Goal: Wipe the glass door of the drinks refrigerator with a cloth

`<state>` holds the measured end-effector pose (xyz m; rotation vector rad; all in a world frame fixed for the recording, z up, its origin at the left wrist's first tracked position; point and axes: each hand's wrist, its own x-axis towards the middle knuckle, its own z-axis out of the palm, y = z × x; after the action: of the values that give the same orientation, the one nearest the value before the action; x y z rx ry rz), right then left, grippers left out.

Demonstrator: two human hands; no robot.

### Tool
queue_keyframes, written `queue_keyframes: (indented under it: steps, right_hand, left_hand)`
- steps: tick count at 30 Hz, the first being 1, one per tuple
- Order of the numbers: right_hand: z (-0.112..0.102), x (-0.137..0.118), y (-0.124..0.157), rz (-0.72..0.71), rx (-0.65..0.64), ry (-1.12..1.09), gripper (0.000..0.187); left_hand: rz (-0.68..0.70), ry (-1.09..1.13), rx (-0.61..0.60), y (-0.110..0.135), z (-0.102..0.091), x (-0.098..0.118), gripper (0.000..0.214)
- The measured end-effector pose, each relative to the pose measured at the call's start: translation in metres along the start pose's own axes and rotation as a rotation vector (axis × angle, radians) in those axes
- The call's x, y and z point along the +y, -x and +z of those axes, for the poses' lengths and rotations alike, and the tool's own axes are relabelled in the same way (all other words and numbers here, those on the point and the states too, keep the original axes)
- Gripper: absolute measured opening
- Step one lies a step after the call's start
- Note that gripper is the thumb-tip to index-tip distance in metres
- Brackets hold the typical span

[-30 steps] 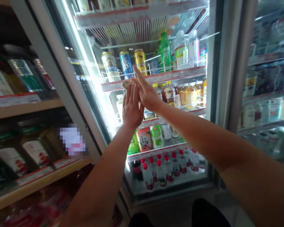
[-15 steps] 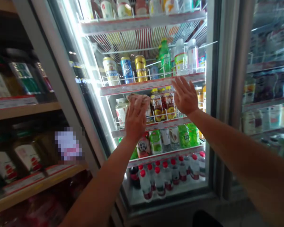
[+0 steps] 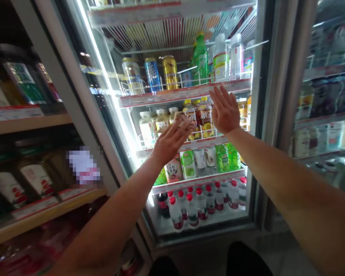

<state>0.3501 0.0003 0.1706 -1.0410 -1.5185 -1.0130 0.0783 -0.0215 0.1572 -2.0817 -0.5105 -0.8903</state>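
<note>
My left hand [image 3: 170, 142] presses a crumpled, light brownish cloth [image 3: 186, 120] against the glass door of a lit drinks fridge. Its fingers lie over the cloth and point up and to the right. A little further right, my right hand [image 3: 225, 113] rests flat on the glass, fingers stretched out, with nothing in it. Behind the hands, through the glass, stand brown tea bottles with yellow caps [image 3: 206, 115] and white-capped bottles [image 3: 147, 128]. Part of that row is hidden by my hands.
Cans [image 3: 170, 73] and a green bottle [image 3: 200, 57] stand on the shelf above; red-capped water bottles [image 3: 192, 210] fill the bottom. At left is a wooden shelf [image 3: 31, 122] with large bottles. A metal door frame [image 3: 283, 115] borders the right side, beside another stocked fridge.
My left hand has slid to the right with the cloth, uncovering white-capped bottles behind it. My right hand stays nearly in place on the glass. The view has tilted slightly downward.
</note>
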Motion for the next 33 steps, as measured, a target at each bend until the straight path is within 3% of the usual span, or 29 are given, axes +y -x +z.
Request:
queue_keyframes:
  steps: [2, 5, 7, 9, 13, 15, 18, 21, 22, 26, 28, 30, 33]
  right_hand:
    - [0.000, 0.000, 0.000, -0.003, 0.001, -0.002, 0.061]
    - [-0.001, 0.000, 0.001, -0.002, -0.003, 0.003, 0.061]
    - [-0.001, -0.001, 0.001, 0.012, -0.018, -0.008, 0.062]
    - [-0.001, -0.001, 0.001, 0.027, -0.031, -0.033, 0.064]
    - [0.000, 0.000, 0.001, 0.020, -0.022, -0.054, 0.064]
    - [0.001, 0.000, 0.001, 0.014, -0.010, -0.051, 0.064]
    - [-0.001, -0.001, 0.001, 0.022, -0.013, -0.049, 0.064]
    - [-0.003, -0.003, 0.001, 0.033, -0.028, -0.045, 0.065]
    - [-0.003, -0.003, 0.001, 0.032, -0.030, -0.044, 0.065]
    - [-0.002, -0.002, 0.001, 0.021, -0.032, -0.050, 0.064]
    - [-0.002, -0.002, 0.001, 0.020, -0.029, -0.048, 0.066]
    - [-0.001, -0.002, 0.001, 0.017, -0.028, -0.039, 0.068]
    - [-0.002, -0.002, 0.001, 0.016, -0.022, -0.035, 0.068]
  left_hand:
    - [-0.014, 0.022, 0.014, -0.004, -0.008, -0.011, 0.055]
    - [-0.242, 0.020, 0.189, -0.016, -0.021, -0.038, 0.057]
    - [-0.308, -0.004, 0.248, -0.015, -0.022, -0.044, 0.057]
    - [-0.231, -0.042, 0.231, -0.002, -0.018, -0.037, 0.057]
    - [0.117, -0.075, 0.009, 0.022, -0.019, -0.028, 0.055]
    - [0.097, -0.126, 0.047, 0.020, -0.030, -0.041, 0.050]
    - [-0.060, -0.208, 0.240, 0.013, -0.043, -0.062, 0.042]
    - [-0.107, -0.237, 0.278, 0.026, -0.038, -0.057, 0.044]
    - [-0.091, -0.231, 0.248, 0.035, -0.034, -0.051, 0.046]
    - [0.245, -0.216, -0.045, 0.060, -0.032, -0.041, 0.052]
    - [0.189, -0.249, -0.011, 0.055, -0.042, -0.053, 0.052]
    - [0.022, -0.297, 0.123, 0.045, -0.052, -0.066, 0.051]
    - [-0.125, -0.328, 0.242, 0.044, -0.050, -0.066, 0.050]
